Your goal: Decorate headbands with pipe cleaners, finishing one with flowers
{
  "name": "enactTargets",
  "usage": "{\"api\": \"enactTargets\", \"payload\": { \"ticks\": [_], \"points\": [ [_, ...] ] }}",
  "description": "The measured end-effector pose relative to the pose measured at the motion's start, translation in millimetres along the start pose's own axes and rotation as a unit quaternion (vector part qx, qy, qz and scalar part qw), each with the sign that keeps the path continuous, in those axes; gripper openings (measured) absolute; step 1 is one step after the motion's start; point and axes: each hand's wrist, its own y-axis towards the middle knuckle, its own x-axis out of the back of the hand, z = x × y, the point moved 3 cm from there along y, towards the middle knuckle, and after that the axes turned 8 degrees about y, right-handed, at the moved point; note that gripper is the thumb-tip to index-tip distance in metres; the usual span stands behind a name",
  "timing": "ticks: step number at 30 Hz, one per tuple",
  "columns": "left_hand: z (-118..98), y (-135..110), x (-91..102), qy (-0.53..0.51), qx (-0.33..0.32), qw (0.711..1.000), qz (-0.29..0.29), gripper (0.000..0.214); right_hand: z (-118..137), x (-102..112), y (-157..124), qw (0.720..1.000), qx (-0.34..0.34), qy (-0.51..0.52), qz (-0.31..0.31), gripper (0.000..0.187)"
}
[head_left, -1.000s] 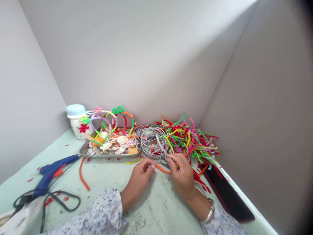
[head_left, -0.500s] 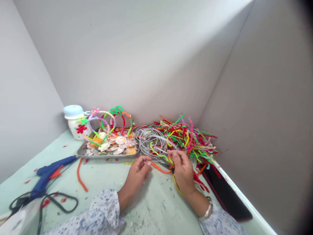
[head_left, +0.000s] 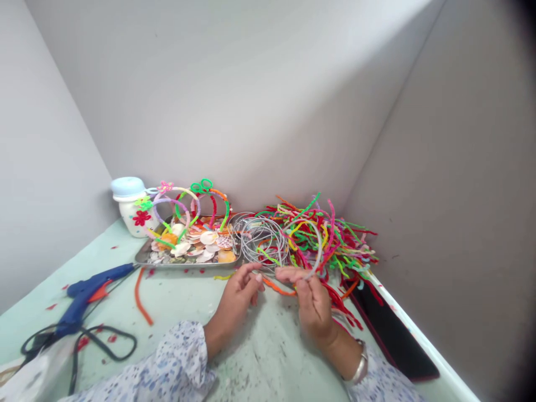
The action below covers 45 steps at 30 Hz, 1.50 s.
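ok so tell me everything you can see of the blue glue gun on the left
The hot glue gun lies on its side on the pale green tabletop. Its body looks like glossy blue plastic, with an orange trigger. A black cord loops away from it across the table. The nozzle end points at the corner of the metal tray, though whether they touch is hard to tell. The grip's lower end reaches toward a white bag.
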Motion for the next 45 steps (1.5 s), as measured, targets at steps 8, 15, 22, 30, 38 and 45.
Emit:
{"api": "enactTargets", "payload": {
  "ticks": [8, 15, 22, 30, 38, 45],
  "points": [
    [-1.7, 0.2, 0.5, -0.018, 0.008, 1.000, -0.022, 0.028, 3.0, -10.0, -2.2, 0.986, -0.079, 0.146, 0.011, 0.035],
    [3.0, 1.1, 2.3, -0.006, 0.006, 0.998, -0.060, 0.028, 3.1, 5.6, 15.3, 0.931, -0.092, 0.322, -0.144, 0.035],
    [-5.7, -3.7, 2.6, -0.041, -0.013, 0.999, -0.021, 0.025, -10.0, 2.9, 17.8, 0.912, -0.202, 0.316, -0.164, 0.040],
    [-12.1, -8.7, 0.5, -0.029, -0.029, 0.999, -0.022, 0.031, -27.8, 5.8, 14.7, 0.902, -0.235, 0.309, -0.191, 0.035],
    [-10.9, -5.8, 1.9, -0.043, -0.011, 0.999, -0.016, 0.027, -27.0, 0.3, 8.4, 0.943, -0.233, 0.212, -0.109, 0.023],
    [-5.5, -3.8, 3.1, -0.071, 0.011, 0.997, -0.028, 0.029, -22.3, -13.3, 0.2, 0.962, -0.243, 0.125, 0.007, 0.028]
  ]
}}
